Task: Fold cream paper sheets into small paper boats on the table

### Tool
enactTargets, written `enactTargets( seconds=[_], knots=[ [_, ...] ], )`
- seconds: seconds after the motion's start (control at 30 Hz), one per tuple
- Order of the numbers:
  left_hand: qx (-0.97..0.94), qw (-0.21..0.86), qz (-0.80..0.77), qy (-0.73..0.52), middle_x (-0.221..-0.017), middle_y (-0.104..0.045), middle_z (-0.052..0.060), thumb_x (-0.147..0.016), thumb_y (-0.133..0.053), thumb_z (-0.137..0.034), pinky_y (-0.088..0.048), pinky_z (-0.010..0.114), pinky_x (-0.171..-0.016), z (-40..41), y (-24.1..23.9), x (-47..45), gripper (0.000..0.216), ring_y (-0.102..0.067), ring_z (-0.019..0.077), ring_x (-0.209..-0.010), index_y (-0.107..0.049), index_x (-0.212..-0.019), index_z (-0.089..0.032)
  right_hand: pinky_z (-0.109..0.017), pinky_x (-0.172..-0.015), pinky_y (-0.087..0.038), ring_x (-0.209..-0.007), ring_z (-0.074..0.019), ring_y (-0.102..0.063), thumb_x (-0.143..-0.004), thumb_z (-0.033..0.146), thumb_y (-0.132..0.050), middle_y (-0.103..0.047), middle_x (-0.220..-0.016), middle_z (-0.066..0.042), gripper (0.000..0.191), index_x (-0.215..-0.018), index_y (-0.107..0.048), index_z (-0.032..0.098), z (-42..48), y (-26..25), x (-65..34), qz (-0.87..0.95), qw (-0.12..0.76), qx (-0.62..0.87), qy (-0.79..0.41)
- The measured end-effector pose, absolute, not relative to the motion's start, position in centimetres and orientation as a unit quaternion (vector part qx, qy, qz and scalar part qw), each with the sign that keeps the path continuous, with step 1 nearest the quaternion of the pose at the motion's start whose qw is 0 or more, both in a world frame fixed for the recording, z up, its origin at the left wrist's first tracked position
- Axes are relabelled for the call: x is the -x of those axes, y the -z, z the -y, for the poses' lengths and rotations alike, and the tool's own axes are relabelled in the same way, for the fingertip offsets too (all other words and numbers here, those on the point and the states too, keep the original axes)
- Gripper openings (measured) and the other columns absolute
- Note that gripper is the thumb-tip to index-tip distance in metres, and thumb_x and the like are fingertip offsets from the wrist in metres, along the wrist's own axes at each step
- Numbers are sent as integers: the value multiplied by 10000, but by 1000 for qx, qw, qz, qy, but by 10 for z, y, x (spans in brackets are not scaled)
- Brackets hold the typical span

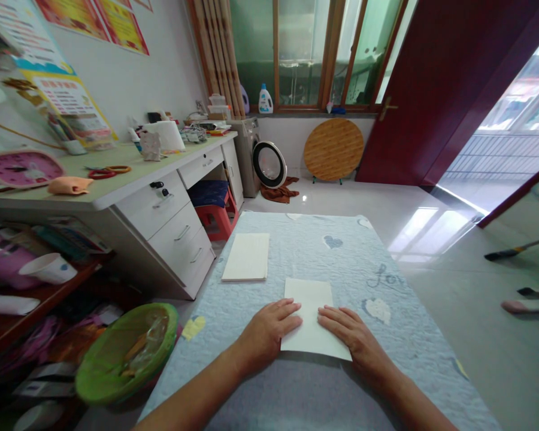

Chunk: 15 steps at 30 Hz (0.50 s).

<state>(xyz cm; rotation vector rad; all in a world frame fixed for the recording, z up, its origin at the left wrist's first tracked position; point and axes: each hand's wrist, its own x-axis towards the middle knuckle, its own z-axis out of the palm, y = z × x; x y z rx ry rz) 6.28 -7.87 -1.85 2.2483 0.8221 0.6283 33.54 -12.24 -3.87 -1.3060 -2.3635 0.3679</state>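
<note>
The left grip [267,335] and right grip [353,338] are both open, lying palm down with the fingers spread and not closed on anything. Between them lies a sheet of white paper [312,320], with the left fingertips on its left edge and the right fingers on its right edge. Pressing from 2 sides like this looks meant to hold the sheet flat and stop it sliding on the soft, quilted blue surface [399,335].

Just beyond the grips, toward the left, sits a block of pale paper [247,257], apparently placed apart so that it stays within easy reach without crowding the sheet. Left of the grips, on the floor, is a green basin [101,383] with a plastic bag inside.

Farther ahead and to the left stands a white desk [170,209] with drawers, carrying scissors [103,172] and a pink clock [23,169]. Well beyond the grips are a red stool [215,218], a washing machine [247,155] and a round wooden board [333,149] leaning upright against the wall, out of the way.
</note>
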Motion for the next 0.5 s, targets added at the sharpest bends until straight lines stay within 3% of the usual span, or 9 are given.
enactTargets(
  seconds=[0.1, 0.17, 0.37, 0.5],
  knots=[
    [-855, 316, -334, -239, -1126, -728, 86, -869, -592, -195, -432, 374, -963, 79, 16, -66, 235, -648, 262, -1065, -734, -1046, -255, -450, -1041, -417, -1214, -255, -593, -884, 190, -487, -660, -1279, -110, 420, -1267, -643, 255, 123, 37, -333, 846, 225, 451, -176],
    [-853, 320, -352, -216, -993, -751, 78, -894, -585, -261, -456, 319, -855, 81, 11, -67, 184, -676, 241, -927, -737, -996, -239, -435, -1015, -433, -1174, -259, -613, -896, 227, -474, -695, -1212, -113, 362, -1195, -678, 235, 124, 33, -331, 827, 261, 452, -211],
    [-804, 357, -430, -205, -789, -700, 38, -975, -433, -312, -405, 257, -718, 85, -1, -70, 330, -642, 203, -786, -694, -803, -208, -322, -732, -487, -790, -221, -654, -924, 337, -464, -726, -814, -37, 283, -836, -713, 236, 118, 17, -319, 713, 295, 547, -325],
    [-763, 378, -475, -220, -727, -661, 22, -932, -476, -279, -374, 254, -669, 79, 0, -77, 260, -612, 196, -718, -663, -768, -201, -296, -641, -453, -695, -215, -632, -861, 332, -521, -708, -747, -20, 202, -831, -689, 224, 113, 18, -313, 644, 336, 594, -346]
  ],
)
